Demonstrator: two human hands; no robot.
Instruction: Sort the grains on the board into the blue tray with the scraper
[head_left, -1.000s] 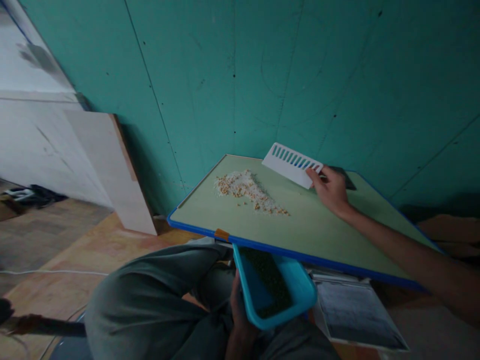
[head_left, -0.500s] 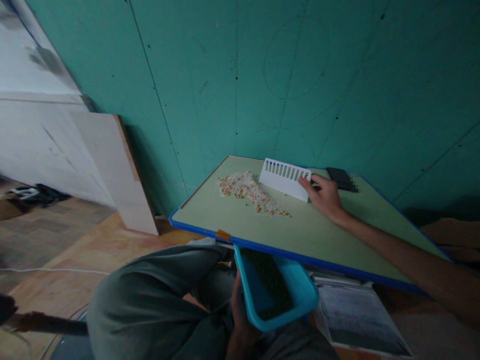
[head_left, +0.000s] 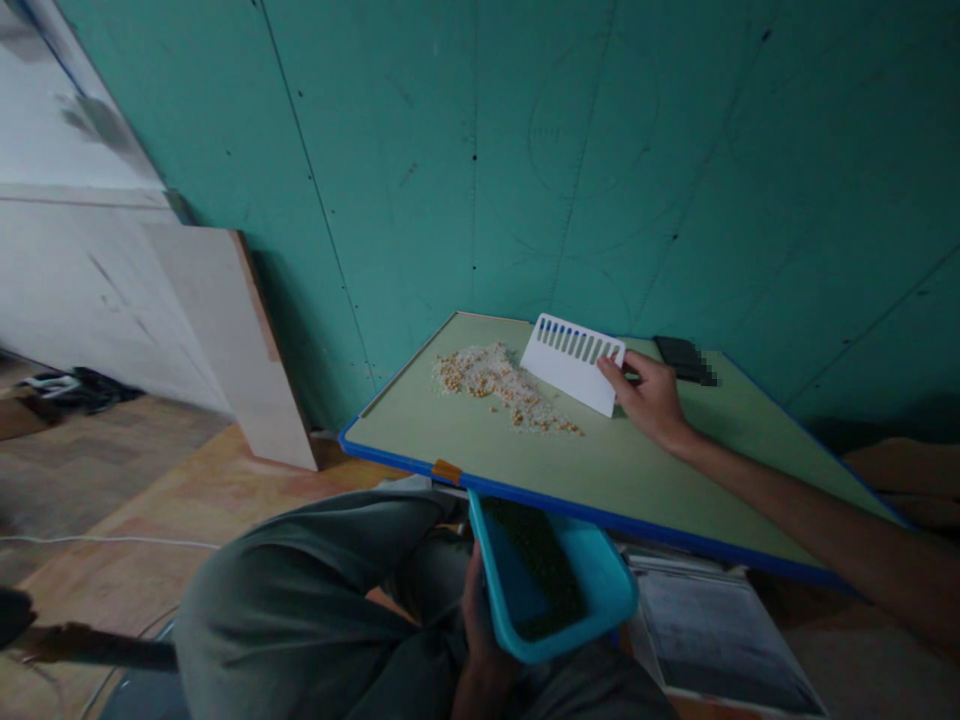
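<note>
My right hand (head_left: 649, 400) grips the right end of a white plastic scraper (head_left: 570, 368) with a row of slots along its top. The scraper leans on edge over the table, just right of a spread pile of pale grains and yellow kernels (head_left: 499, 385). Below the table's front edge, my left hand (head_left: 480, 620) holds a blue plastic container (head_left: 611, 590) by its left side. Small dark green grains (head_left: 540, 560) lie inside that container, which is tilted. Some left fingers are hidden behind its wall.
The pale green table (head_left: 420, 430) has a blue rim and backs onto a green wall (head_left: 405, 200). A flat black object (head_left: 679, 358) lies at its back right. A board (head_left: 232, 340) leans at the left. My bent knee (head_left: 300, 600) is before the table.
The scraper has tilted, its lower edge coming a little toward me and showing more of its flat face. My left hand and the container have stayed put.
</note>
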